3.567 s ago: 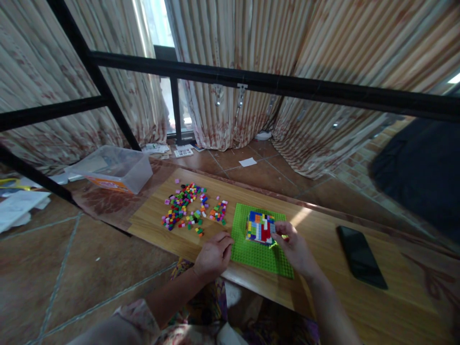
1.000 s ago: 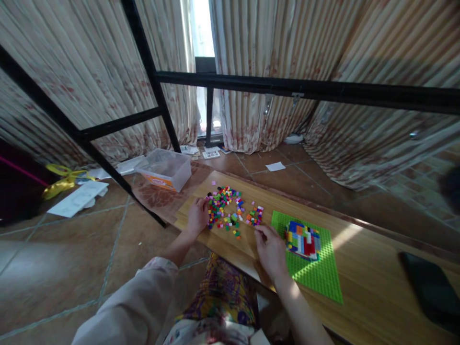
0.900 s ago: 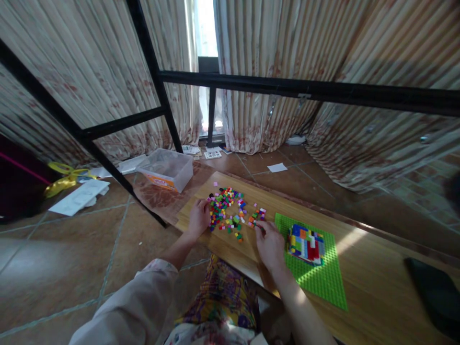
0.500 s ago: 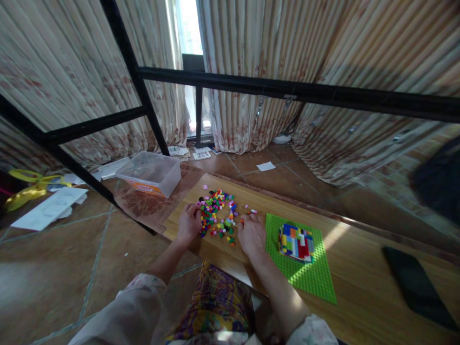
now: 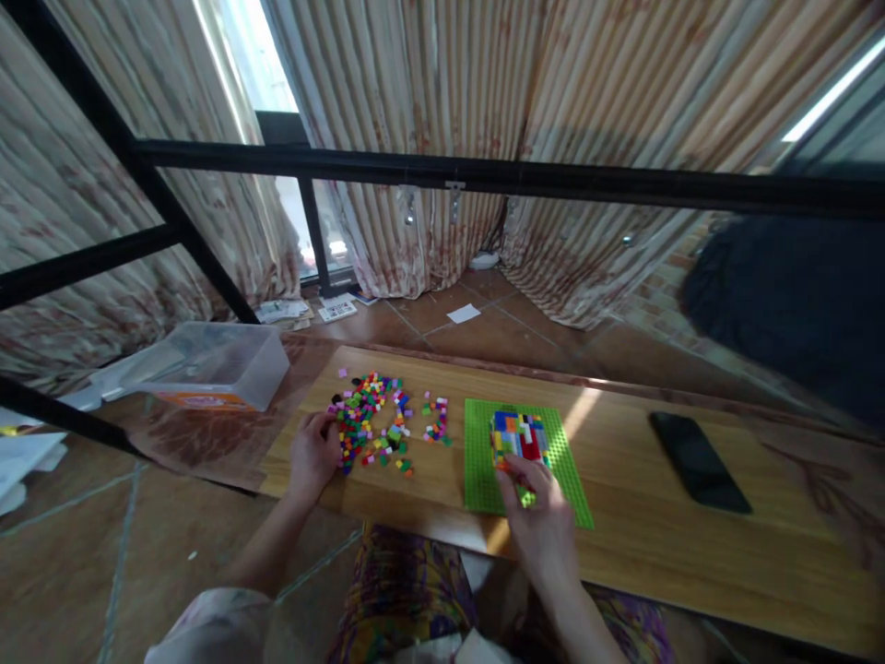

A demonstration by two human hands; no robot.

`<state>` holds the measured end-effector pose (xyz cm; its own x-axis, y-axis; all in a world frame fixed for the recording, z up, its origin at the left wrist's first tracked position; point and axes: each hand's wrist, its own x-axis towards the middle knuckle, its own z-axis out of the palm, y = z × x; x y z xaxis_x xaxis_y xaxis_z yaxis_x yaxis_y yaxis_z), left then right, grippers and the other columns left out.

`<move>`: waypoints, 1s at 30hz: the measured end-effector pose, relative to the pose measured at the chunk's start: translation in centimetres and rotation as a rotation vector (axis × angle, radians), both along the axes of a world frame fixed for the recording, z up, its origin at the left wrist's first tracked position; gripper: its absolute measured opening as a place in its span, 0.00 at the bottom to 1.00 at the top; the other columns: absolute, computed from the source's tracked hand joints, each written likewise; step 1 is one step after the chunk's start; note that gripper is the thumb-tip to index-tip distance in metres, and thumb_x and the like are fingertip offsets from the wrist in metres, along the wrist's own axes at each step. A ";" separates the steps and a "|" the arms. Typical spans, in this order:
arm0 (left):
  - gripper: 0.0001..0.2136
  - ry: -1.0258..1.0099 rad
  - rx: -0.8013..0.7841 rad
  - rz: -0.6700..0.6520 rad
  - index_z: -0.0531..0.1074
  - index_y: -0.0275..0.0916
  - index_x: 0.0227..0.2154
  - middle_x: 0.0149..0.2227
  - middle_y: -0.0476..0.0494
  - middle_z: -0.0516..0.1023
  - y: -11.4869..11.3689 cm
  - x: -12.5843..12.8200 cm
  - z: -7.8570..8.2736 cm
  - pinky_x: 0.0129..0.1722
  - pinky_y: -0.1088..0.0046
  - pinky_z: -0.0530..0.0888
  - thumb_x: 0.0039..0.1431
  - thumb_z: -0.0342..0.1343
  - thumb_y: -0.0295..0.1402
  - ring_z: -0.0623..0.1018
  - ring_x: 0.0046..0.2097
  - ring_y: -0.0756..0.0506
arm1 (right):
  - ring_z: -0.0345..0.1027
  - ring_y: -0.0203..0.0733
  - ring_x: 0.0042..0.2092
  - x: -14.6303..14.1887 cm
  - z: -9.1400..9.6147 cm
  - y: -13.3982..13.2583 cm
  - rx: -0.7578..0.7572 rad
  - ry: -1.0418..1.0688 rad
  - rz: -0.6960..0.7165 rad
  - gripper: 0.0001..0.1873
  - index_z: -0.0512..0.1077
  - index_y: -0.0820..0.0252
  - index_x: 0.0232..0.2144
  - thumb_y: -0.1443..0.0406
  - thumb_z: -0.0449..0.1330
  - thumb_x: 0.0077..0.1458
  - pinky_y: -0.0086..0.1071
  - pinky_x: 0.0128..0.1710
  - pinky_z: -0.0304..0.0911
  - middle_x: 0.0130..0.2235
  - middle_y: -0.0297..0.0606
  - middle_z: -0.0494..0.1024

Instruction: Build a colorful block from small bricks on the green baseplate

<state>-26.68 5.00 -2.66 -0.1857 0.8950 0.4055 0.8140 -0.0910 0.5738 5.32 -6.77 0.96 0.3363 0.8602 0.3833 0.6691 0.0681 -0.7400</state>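
Observation:
A pile of small coloured bricks (image 5: 373,420) lies on the wooden table (image 5: 650,544). My left hand (image 5: 312,452) rests at the pile's left edge, fingers curled loosely on the table. To the right lies a green baseplate (image 5: 484,475) with a multicoloured block of bricks (image 5: 518,436) built on it. My right hand (image 5: 539,516) is over the plate's near edge, fingertips pinched just below the block. Whatever the fingers hold is too small to make out.
A black phone (image 5: 698,461) lies on the table at the right. A clear plastic box (image 5: 214,364) stands at the table's left end. A black metal frame (image 5: 484,175) crosses in front of striped curtains. Papers lie on the tiled floor.
My right hand has moved from the loose bricks rightward to the built block on the green plate. My left hand has stayed at the pile. The camera has swung right.

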 end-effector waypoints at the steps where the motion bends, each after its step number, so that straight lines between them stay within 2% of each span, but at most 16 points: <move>1: 0.12 0.013 -0.005 -0.001 0.75 0.36 0.33 0.38 0.37 0.77 0.0 0.0 0.0 0.42 0.64 0.75 0.55 0.47 0.33 0.77 0.40 0.41 | 0.70 0.41 0.34 1.5 -0.4 -0.6 -0.036 0.001 -0.073 0.14 0.74 0.57 0.38 0.55 0.56 0.56 0.34 0.36 0.65 0.36 0.39 0.77; 4: 0.12 0.039 -0.007 0.011 0.75 0.36 0.33 0.37 0.38 0.77 0.2 -0.1 0.1 0.41 0.64 0.74 0.55 0.47 0.34 0.77 0.39 0.41 | 0.69 0.40 0.31 5.0 -1.2 -0.9 -0.082 0.029 -0.211 0.17 0.75 0.58 0.37 0.53 0.57 0.54 0.34 0.33 0.64 0.34 0.39 0.77; 7: 0.13 0.048 -0.011 0.016 0.75 0.35 0.33 0.37 0.37 0.77 0.4 -0.2 0.1 0.41 0.64 0.75 0.54 0.47 0.34 0.77 0.39 0.40 | 0.69 0.41 0.31 6.5 -1.4 0.2 -0.081 0.017 -0.250 0.18 0.75 0.59 0.36 0.52 0.57 0.53 0.34 0.32 0.63 0.34 0.40 0.78; 11: 0.13 0.073 -0.030 0.032 0.75 0.35 0.33 0.38 0.36 0.77 0.3 -0.1 0.3 0.41 0.63 0.75 0.54 0.47 0.34 0.77 0.39 0.40 | 0.68 0.41 0.30 6.3 -1.1 1.7 -0.101 -0.009 -0.201 0.19 0.76 0.60 0.36 0.52 0.56 0.53 0.34 0.32 0.62 0.33 0.41 0.78; 15: 0.13 0.078 -0.027 0.025 0.75 0.35 0.34 0.38 0.37 0.77 0.2 -0.1 0.3 0.42 0.64 0.75 0.54 0.47 0.34 0.77 0.40 0.40 | 0.68 0.40 0.28 5.7 -0.9 1.9 -0.119 0.009 -0.195 0.19 0.77 0.61 0.35 0.53 0.57 0.52 0.34 0.31 0.62 0.32 0.41 0.78; 21: 0.13 0.069 -0.017 0.020 0.75 0.35 0.33 0.38 0.37 0.77 0.3 -0.1 0.1 0.41 0.64 0.75 0.54 0.47 0.34 0.77 0.39 0.40 | 0.68 0.40 0.29 6.2 -1.0 1.6 -0.113 0.307 -0.217 0.22 0.77 0.63 0.39 0.51 0.58 0.51 0.31 0.30 0.61 0.31 0.40 0.78; 25: 0.12 0.048 -0.005 0.005 0.75 0.36 0.32 0.37 0.38 0.77 0.2 -0.1 0.3 0.42 0.64 0.75 0.54 0.47 0.34 0.77 0.39 0.41 | 0.67 0.39 0.29 6.7 -1.0 2.2 -0.117 0.436 -0.203 0.23 0.78 0.64 0.35 0.50 0.57 0.52 0.30 0.28 0.58 0.26 0.37 0.77; 30: 0.12 0.049 -0.015 0.019 0.75 0.36 0.33 0.38 0.37 0.77 0.1 0.1 0.5 0.43 0.64 0.75 0.54 0.48 0.33 0.77 0.40 0.41 | 0.72 0.43 0.32 6.4 -1.3 3.6 -0.170 0.581 -0.198 0.23 0.79 0.64 0.35 0.50 0.63 0.45 0.32 0.32 0.63 0.30 0.41 0.81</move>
